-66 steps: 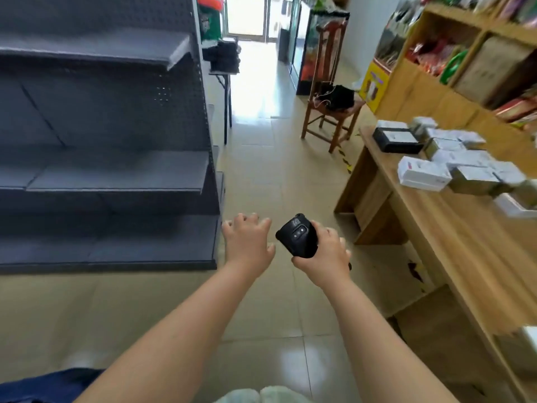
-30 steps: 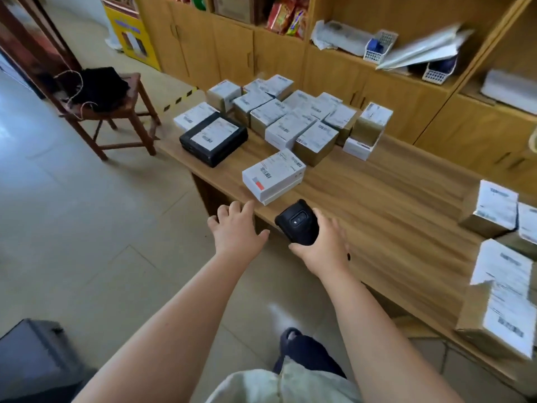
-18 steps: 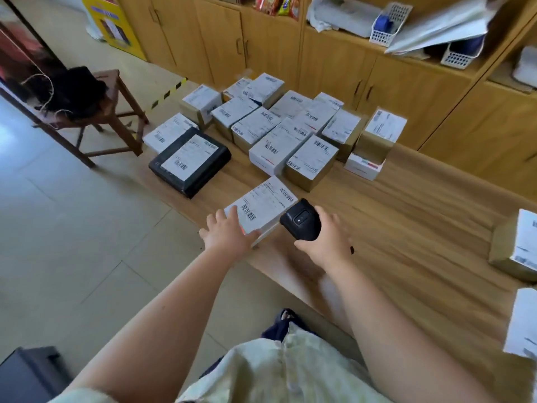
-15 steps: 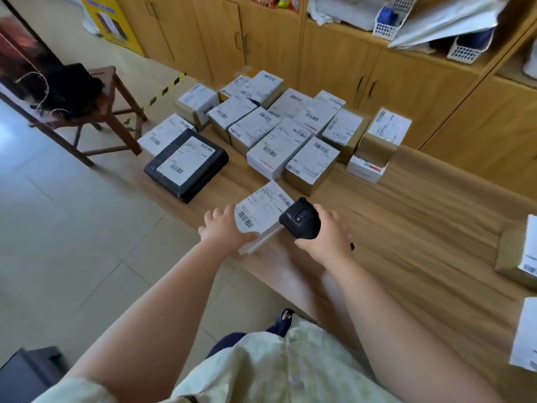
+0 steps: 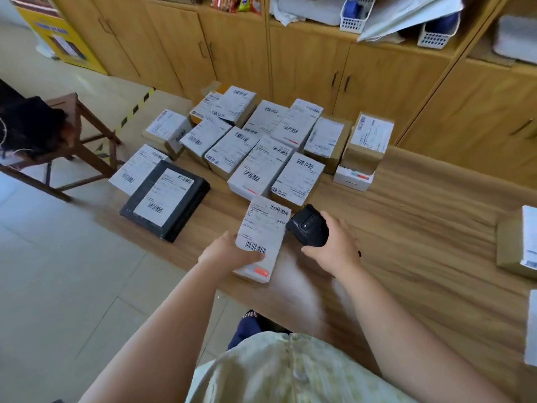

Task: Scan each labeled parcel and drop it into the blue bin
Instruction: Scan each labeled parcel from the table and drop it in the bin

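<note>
My left hand (image 5: pixel 225 253) grips a white labeled parcel (image 5: pixel 264 232) by its near left edge, tilted up above the front of the wooden table (image 5: pixel 421 228), label and barcodes facing me. My right hand (image 5: pixel 334 247) holds a black handheld scanner (image 5: pixel 308 228) just to the right of that parcel, its head close to the label. Several more labeled parcels (image 5: pixel 261 146) lie clustered at the table's far left, along with a flat black parcel (image 5: pixel 167 199). The blue bin is out of view.
Wooden cabinets (image 5: pixel 305 62) line the wall behind the table. More boxes (image 5: pixel 520 245) sit at the table's right edge. A wooden chair (image 5: pixel 72 135) with a black bag stands on the tiled floor to the left. A yellow box (image 5: pixel 58 39) stands far left.
I turned from the dark shelving to the table. My left hand reached the nearest white parcel, took hold and lifted it toward me; the scanner stayed in my right hand beside it.
</note>
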`<action>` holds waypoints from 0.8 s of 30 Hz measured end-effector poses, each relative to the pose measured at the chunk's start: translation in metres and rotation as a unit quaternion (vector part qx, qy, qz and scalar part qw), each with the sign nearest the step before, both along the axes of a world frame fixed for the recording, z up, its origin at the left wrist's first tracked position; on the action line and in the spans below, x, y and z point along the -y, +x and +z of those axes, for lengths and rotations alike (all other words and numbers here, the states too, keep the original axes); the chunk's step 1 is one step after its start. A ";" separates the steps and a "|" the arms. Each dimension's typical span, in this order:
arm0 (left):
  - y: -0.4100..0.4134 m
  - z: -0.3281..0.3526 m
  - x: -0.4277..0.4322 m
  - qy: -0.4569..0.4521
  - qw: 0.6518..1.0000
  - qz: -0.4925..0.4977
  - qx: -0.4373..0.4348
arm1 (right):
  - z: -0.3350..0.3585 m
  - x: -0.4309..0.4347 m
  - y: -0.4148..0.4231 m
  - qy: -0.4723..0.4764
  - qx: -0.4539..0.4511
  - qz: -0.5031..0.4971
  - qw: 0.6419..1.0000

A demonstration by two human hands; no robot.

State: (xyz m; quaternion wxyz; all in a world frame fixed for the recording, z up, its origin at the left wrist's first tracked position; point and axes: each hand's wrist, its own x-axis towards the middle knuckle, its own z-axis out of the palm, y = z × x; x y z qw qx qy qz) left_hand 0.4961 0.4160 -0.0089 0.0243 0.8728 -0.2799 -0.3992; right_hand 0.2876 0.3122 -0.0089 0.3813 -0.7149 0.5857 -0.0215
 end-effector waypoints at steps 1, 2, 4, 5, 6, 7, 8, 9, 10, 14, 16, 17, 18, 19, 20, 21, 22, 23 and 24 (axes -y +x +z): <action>0.003 0.000 0.000 -0.019 0.999 0.024 -0.043 | 0.002 0.003 0.001 0.001 0.008 -0.011 1.000; 0.006 -0.002 0.000 -0.034 0.994 0.050 -0.094 | 0.003 0.006 0.002 0.002 0.017 -0.021 1.000; 0.009 -0.001 -0.004 -0.043 0.974 0.092 -0.205 | 0.008 0.011 0.003 0.003 0.032 -0.034 0.999; 0.009 0.000 -0.008 -0.044 0.961 0.107 -0.250 | 0.011 0.012 0.003 0.001 0.041 -0.038 0.998; 0.009 0.002 -0.011 -0.055 0.949 0.129 -0.283 | 0.015 0.014 0.003 -0.006 0.051 -0.042 0.998; 0.008 0.005 -0.014 -0.073 0.940 0.146 -0.299 | 0.018 0.017 0.002 -0.011 0.059 -0.045 0.997; 0.006 0.008 -0.016 -0.102 0.929 0.171 -0.312 | 0.022 0.019 0.002 -0.016 0.066 -0.048 0.997; 0.004 0.009 -0.018 -0.135 0.920 0.199 -0.308 | 0.027 0.022 0.001 -0.022 0.071 -0.051 0.996; 0.001 0.011 -0.018 -0.170 0.913 0.227 -0.293 | 0.032 0.025 0.001 -0.029 0.074 -0.052 0.995; -0.004 0.014 -0.018 -0.278 0.917 0.239 -0.157 | 0.051 0.031 0.005 -0.038 0.074 -0.016 0.996; -0.003 0.017 -0.016 -0.304 0.916 0.234 -0.117 | 0.059 0.031 0.010 -0.040 0.060 0.015 0.997; -0.003 0.021 -0.014 -0.310 0.915 0.233 -0.109 | 0.063 0.029 0.013 -0.041 0.050 0.029 0.997; -0.002 0.024 -0.013 -0.314 0.915 0.231 -0.101 | 0.066 0.028 0.016 -0.043 0.044 0.038 0.997; -0.002 0.026 -0.012 -0.314 0.918 0.225 -0.096 | 0.068 0.026 0.019 -0.047 0.037 0.042 0.997; -0.002 0.027 -0.011 -0.315 0.919 0.218 -0.093 | 0.069 0.025 0.021 -0.052 0.030 0.045 0.997; -0.001 0.026 -0.012 -0.314 0.922 0.211 -0.088 | 0.070 0.024 0.023 -0.056 0.023 0.046 0.997; 0.000 0.027 -0.012 -0.313 0.924 0.204 -0.083 | 0.071 0.023 0.024 -0.059 0.017 0.049 0.997; 0.000 0.028 -0.013 -0.313 0.925 0.200 -0.079 | 0.072 0.023 0.026 -0.061 0.010 0.051 0.997; 0.001 0.028 -0.014 -0.313 0.927 0.195 -0.075 | 0.072 0.023 0.026 -0.062 0.005 0.053 0.997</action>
